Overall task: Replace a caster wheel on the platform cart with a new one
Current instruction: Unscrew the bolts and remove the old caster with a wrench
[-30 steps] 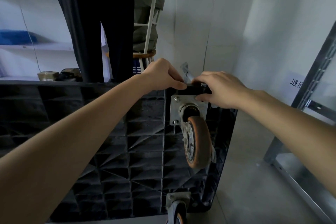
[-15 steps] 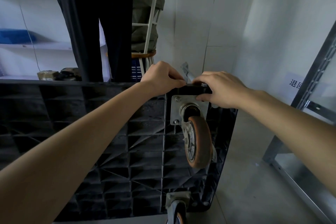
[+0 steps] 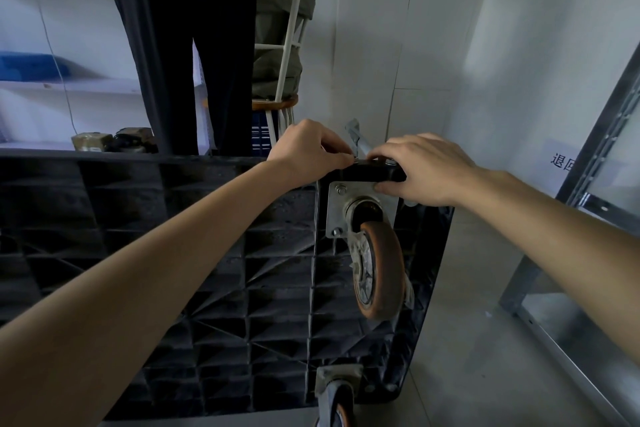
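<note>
Head view: left hand (image 3: 308, 149) pinches something tiny, right hand (image 3: 420, 170) holds the wheel (image 3: 381, 270) plate (image 3: 360, 208); a slip could drop it.

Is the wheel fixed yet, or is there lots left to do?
Not yet. Done: the cart is tipped on its side, underside showing. In hand: both hands work at its top edge; the left hand pinches something small, the right hand holds the mounting plate. Left: the worn orange wheel looks still bolted on; no new wheel is visible.
</note>
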